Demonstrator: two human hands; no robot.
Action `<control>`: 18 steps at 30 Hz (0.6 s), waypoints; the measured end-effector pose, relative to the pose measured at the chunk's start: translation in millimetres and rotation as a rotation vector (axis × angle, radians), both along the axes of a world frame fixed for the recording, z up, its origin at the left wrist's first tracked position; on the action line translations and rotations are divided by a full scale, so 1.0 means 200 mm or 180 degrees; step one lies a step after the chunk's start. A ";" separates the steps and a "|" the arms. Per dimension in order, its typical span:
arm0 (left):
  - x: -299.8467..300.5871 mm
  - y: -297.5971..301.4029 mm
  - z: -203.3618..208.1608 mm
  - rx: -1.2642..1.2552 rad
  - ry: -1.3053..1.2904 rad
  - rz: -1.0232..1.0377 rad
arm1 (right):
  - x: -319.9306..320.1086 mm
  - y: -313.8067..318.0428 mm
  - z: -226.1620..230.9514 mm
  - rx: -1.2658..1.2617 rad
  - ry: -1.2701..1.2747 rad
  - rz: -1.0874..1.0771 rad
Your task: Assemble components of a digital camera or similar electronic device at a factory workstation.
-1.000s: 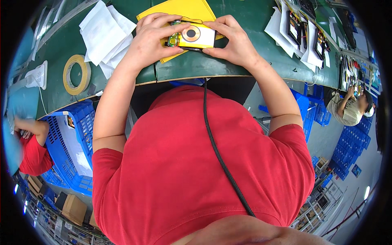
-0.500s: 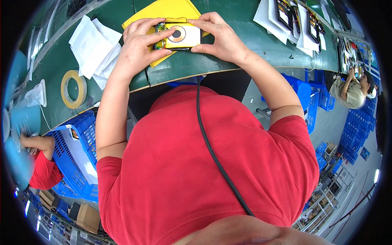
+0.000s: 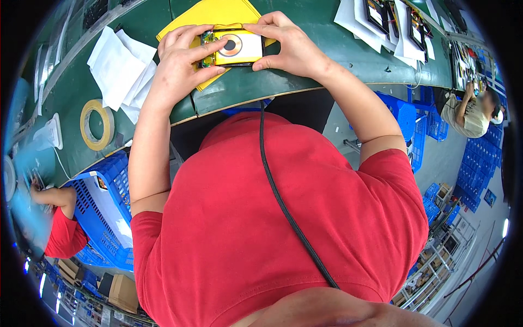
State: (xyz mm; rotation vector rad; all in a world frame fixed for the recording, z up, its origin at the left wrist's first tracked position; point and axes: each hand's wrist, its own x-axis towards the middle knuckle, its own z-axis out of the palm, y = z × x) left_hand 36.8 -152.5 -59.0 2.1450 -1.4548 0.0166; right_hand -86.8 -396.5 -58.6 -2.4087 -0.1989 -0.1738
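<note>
Between my two hands is a small flat rectangular device with a dark edge. Its face is yellow and white with a dark ring, and green circuitry shows at its left end. My left hand grips that left end, thumb at the near edge and a finger reaching across toward the ring. At the right end my right hand is closed on the corners, thumb near, fingers far. A thin yellow wire loop runs along the far edge. Under the device lies a yellow sheet, partly hidden by my left hand.
White papers and a tape roll lie left on the green table. More papers with black-framed devices lie at the right. A blue crate stands below left. Other people sit at both sides.
The view has shifted slightly, so the table and the device appear a little further left. Both hands keep the same grip on the device.
</note>
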 end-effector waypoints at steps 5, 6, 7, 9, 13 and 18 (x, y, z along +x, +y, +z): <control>-0.01 0.00 0.01 0.0048 -0.0088 0.0009 | 0.01 0.01 0.02 0.0064 0.0204 -0.0059; -0.01 0.00 0.02 0.0107 -0.0121 -0.0003 | 0.01 0.02 0.02 0.0050 0.0177 -0.0057; -0.01 0.00 0.02 0.0162 -0.0155 -0.0016 | 0.01 0.01 0.02 0.0049 0.0176 -0.0055; -0.01 0.00 0.02 0.0150 -0.0147 -0.0028 | 0.02 0.00 0.01 -0.0054 0.0082 -0.0059; -0.02 0.00 0.00 0.0032 -0.0138 0.0000 | 0.05 -0.01 0.02 0.0019 0.0199 -0.0196; -0.02 0.00 0.02 0.0033 -0.0505 -0.0038 | 0.11 0.02 0.05 -0.0263 0.0156 -0.0292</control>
